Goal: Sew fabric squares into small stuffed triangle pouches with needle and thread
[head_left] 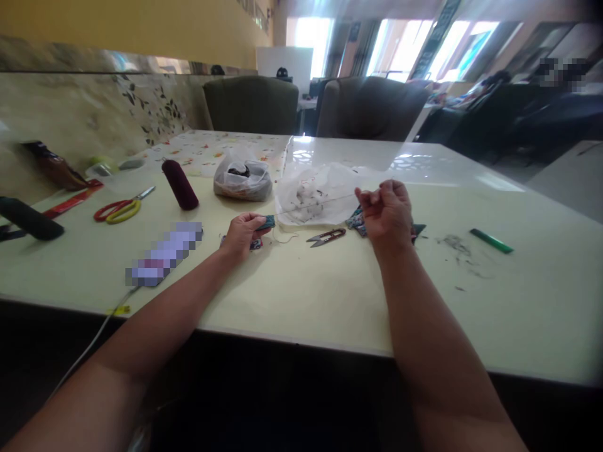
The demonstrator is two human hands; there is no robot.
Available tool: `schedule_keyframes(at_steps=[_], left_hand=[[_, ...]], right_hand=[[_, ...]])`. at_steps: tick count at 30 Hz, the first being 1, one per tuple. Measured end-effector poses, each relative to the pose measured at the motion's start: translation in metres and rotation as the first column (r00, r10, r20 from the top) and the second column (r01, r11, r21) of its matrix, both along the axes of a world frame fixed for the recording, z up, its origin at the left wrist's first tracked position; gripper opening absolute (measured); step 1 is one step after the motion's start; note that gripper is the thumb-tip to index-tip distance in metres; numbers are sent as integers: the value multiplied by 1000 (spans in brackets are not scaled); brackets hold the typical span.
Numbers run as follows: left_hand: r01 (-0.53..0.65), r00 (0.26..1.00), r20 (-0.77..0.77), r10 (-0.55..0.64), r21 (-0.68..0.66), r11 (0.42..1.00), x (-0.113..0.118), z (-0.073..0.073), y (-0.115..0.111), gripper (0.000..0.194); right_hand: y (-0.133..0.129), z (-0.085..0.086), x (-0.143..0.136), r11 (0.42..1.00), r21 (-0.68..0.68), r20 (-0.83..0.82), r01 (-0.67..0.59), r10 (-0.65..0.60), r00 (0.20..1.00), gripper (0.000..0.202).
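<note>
Hand-sewing at a table [301, 307]. The left hand [242, 233] pinches a small teal fabric piece [267, 221] between thumb and fingers, above the middle of the table's near edge. The right hand [389, 210], raised to the right, has thumb and fingertips pressed together, apparently on the thread [315, 204]; whether a needle sits there as well is too small to tell. The thread spans the gap between the hands in a nearly straight line, while a loose loop hangs below the teal piece. The step in hand appears to be drawing a stitch through. The next move, as judged here, calls for a firm left pinch and a steady, measured pull, with the loop kept from snagging.

Below the thread, the thread snips [326, 237] lie between the hands, points toward the near edge. Patterned fabric [357, 220] lies behind the right wrist. Toward the far edge stands a plastic bag with white stuffing [306, 198], with a knotted bag [242, 185] to its left. Farther out, a maroon thread cone [180, 185] and scissors [123, 210] occupy the left side; a green strip [491, 241] lies toward the right edge.
</note>
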State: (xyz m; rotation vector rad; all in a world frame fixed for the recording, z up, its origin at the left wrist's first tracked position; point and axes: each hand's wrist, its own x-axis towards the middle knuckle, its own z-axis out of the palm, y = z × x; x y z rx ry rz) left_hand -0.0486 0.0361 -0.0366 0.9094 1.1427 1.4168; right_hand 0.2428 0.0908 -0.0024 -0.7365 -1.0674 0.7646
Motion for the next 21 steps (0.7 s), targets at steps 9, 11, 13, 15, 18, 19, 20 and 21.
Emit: schedule_keyframes(at_steps=[9, 11, 13, 15, 18, 19, 20, 21], left_hand=[[-128, 992, 3, 128, 8, 992, -11, 3, 8, 27], [-177, 984, 19, 176, 66, 982, -14, 2, 12, 24], [-213, 977, 30, 211, 102, 972, -18, 1, 16, 23], [-235, 972, 44, 231, 111, 966, -21, 1, 19, 23], [-273, 961, 84, 265, 116, 955, -25, 1, 21, 19], [-290, 955, 100, 279, 115, 950, -27, 1, 22, 17], [-308, 948, 115, 296, 113, 945, -28, 1, 23, 15], [-329, 940, 131, 314, 112, 938, -29, 1, 25, 14]], right_hand=[[9, -10, 50, 696, 54, 234, 716, -706, 669, 20], [8, -11, 62, 590, 90, 310, 802, -782, 541, 25], [8, -13, 74, 516, 84, 346, 852, -817, 461, 29], [7, -14, 83, 460, 40, 370, 887, -831, 414, 32], [5, -17, 91, 392, -16, 405, 920, -839, 364, 36], [5, -18, 92, 378, -26, 414, 925, -839, 354, 36], [4, -18, 93, 366, -33, 420, 930, -840, 345, 37], [4, -19, 94, 353, -39, 425, 935, -841, 336, 37]])
